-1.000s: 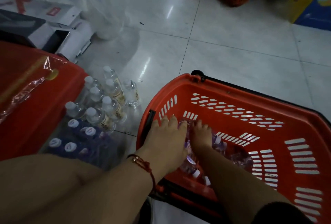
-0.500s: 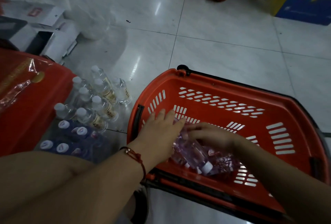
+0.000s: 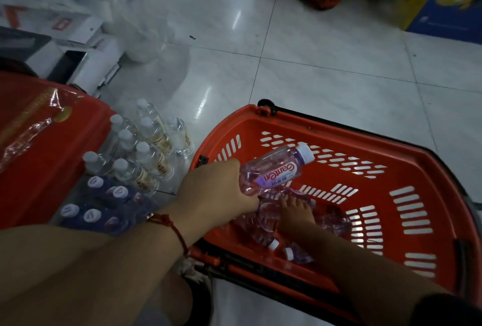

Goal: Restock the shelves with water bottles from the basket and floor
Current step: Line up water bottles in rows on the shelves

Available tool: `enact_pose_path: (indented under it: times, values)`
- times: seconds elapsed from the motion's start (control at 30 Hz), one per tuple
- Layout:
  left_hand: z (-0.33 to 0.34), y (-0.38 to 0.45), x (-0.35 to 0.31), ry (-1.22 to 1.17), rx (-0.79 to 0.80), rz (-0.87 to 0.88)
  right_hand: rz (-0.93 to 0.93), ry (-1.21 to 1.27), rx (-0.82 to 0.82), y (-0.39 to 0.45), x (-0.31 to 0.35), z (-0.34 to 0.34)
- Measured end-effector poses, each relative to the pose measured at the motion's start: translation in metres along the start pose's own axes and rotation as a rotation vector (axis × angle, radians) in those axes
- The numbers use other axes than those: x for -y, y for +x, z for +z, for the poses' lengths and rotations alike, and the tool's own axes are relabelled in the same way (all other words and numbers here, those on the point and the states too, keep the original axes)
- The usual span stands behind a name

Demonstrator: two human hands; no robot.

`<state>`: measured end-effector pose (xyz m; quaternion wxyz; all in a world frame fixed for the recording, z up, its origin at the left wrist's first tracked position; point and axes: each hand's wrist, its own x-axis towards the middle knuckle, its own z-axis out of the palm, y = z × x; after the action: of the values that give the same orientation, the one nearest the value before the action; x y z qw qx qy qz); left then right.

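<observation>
Left hand [image 3: 216, 190], red cord at the wrist, gripped the base of a clear pink-tinted water bottle [image 3: 273, 169], label reading "Ganten", white cap, held tilted above the red shopping basket [image 3: 407, 185]. Right hand [image 3: 296, 212] reached down among loose bottles [image 3: 292, 250] in the basket; its grasp could not be told. Bottles with white caps [image 3: 140, 153] stood on the floor tiles [image 3: 326, 70] beside the basket.

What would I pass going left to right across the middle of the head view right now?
Red crate → bottles standing on the floor → left hand → the bottle it holds → far wall of the red basket.
</observation>
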<state>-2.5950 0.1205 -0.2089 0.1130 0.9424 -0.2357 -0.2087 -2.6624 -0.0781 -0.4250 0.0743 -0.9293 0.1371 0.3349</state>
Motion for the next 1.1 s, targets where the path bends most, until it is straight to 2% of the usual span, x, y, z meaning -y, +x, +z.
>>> enact_pose_path:
  times: [0.13,0.2,0.27,0.4,0.5,0.57,0.63,0.73,0.83,0.97,1.1]
  values:
    - [-0.003,-0.002,0.01,-0.122,0.006,-0.081,0.008,-0.287,-0.038,0.005,-0.012,-0.001]
    - [-0.004,-0.003,0.015,-0.179,0.003,-0.104,-0.002,-0.285,-0.043,0.006,-0.014,-0.006]
    - [-0.005,-0.006,0.018,-0.24,0.019,-0.127,0.014,-0.074,0.022,0.001,-0.01,-0.008]
    - [-0.006,-0.007,0.021,-0.39,0.016,-0.179,-0.044,0.434,0.036,-0.015,-0.001,-0.012]
    - [-0.008,-0.009,0.026,-0.524,-0.015,-0.215,0.104,0.9,0.19,-0.03,-0.004,-0.023]
    - [-0.01,-0.01,0.029,-0.65,-0.02,-0.227,0.166,1.112,0.265,-0.048,-0.006,-0.037]
    - [-0.014,-0.012,0.031,-0.732,-0.016,-0.206,0.134,1.176,0.278,-0.072,-0.006,-0.056]
    - [-0.024,-0.018,0.03,-0.809,-0.064,-0.212,-0.036,1.22,0.245,-0.105,-0.001,-0.081]
    - [-0.035,-0.031,0.03,-0.926,-0.143,-0.228,-0.163,1.397,0.161,-0.131,0.011,-0.102]
    - [-0.055,-0.051,0.032,-1.035,-0.251,-0.222,-0.304,1.605,0.139,-0.165,0.04,-0.132]
    - [-0.088,-0.081,0.05,-1.074,-0.411,-0.218,-0.481,1.593,-0.033,-0.192,0.086,-0.162]
